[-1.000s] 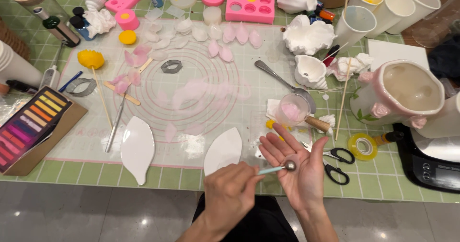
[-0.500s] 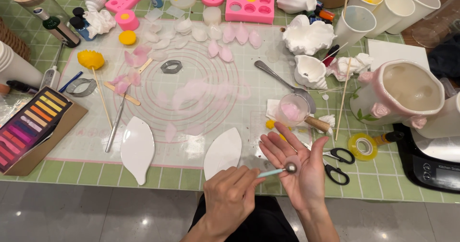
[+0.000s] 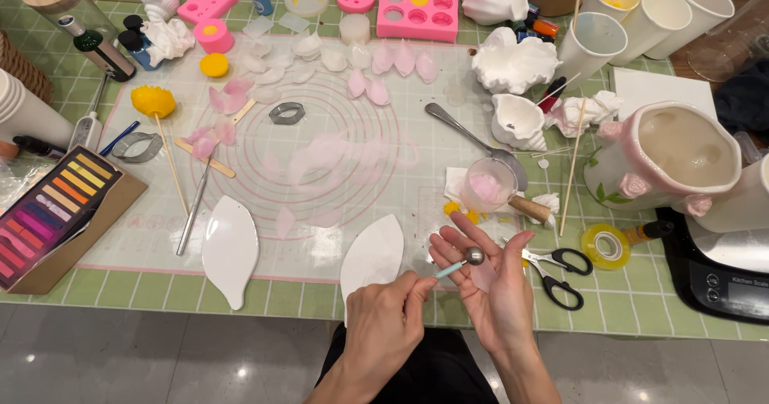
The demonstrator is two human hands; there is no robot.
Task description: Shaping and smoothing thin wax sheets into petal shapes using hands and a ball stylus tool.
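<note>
Hands: L (image 3: 388, 324) w/ ball tool (image 3: 463, 261), R (image 3: 490, 280) petal (image 3: 483, 274).

Bright even overhead light, soft shadows, glare on floor tiles (image 3: 240, 356), sharp focus, slight wide-angle bend at edges.

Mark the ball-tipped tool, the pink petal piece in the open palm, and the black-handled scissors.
ball-tipped tool (image 3: 474, 255), head view, on its metal ball end.
pink petal piece (image 3: 484, 273), head view, on its middle.
black-handled scissors (image 3: 561, 285), head view, on a handle loop.

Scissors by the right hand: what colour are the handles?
Black handles on the scissors, clearest in the head view.
</note>
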